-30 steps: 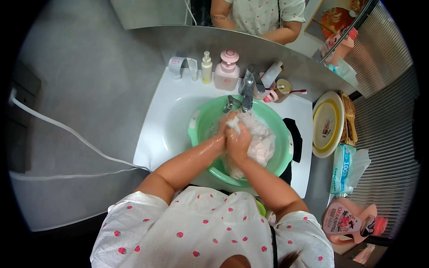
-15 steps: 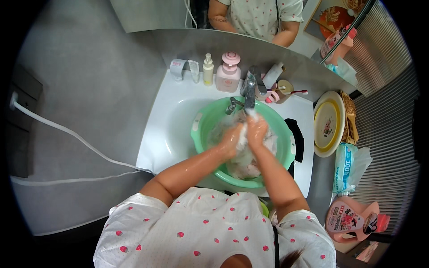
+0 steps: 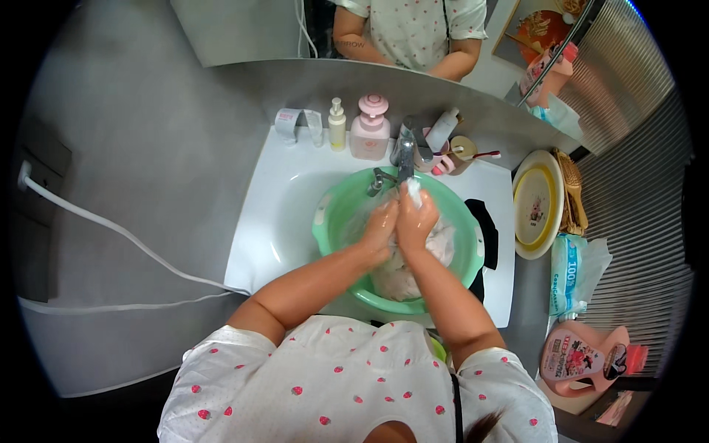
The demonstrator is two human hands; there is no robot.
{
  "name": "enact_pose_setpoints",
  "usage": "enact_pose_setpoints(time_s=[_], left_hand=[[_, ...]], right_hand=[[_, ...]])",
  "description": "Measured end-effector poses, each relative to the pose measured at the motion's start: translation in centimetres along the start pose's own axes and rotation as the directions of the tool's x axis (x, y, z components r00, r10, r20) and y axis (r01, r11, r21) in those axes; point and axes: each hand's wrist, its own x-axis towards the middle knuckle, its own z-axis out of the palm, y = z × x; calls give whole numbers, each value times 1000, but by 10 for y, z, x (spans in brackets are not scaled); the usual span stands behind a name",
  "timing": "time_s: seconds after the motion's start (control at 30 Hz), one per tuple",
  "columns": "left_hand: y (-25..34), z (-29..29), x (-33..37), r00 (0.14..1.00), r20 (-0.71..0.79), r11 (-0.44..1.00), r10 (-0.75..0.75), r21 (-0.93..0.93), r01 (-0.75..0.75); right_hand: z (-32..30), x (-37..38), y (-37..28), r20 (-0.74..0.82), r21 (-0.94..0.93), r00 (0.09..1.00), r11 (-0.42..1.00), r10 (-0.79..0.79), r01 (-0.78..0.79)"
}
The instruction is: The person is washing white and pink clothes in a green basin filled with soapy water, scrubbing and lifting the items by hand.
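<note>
A green basin (image 3: pixel 338 193) stands in the white sink, with pale wet laundry (image 3: pixel 399 282) lying in it. Over it, under the faucet (image 3: pixel 405 164), my right hand (image 3: pixel 418 221) is closed in a fist round a white cloth (image 3: pixel 414 195), whose end pokes out above the fingers. My left hand (image 3: pixel 380 227) is pressed against it, fingers curled on the same wet cloth. Most of the cloth between the palms is hidden by my hands.
Along the sink's back edge stand a pink pump bottle (image 3: pixel 371 136), a slim cream pump bottle (image 3: pixel 337 127) and a cup with toothbrushes (image 3: pixel 462 151). Black cloth (image 3: pixel 484 232) hangs beside the basin. At right are a yellow-rimmed basin (image 3: pixel 521 221), tissue pack (image 3: pixel 567 273) and pink jug (image 3: pixel 572 362).
My hands have drawn closer together, and the right fist has turned so the cloth's end now sticks up above it. The whole view has shifted slightly.
</note>
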Motion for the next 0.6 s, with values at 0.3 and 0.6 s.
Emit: enact_pose_setpoints(time_s=[0.3, 0.6], left_hand=[[15, -9, 0, 981, 169, 976, -96, -178, 126], [63, -42, 5, 936, 206, 874, 285, 345, -342]], right_hand=[[-5, 12, 2, 75, 28, 985, 988, -156, 155], [-67, 42, 19, 722, -182, 690, 945, -59, 271]])
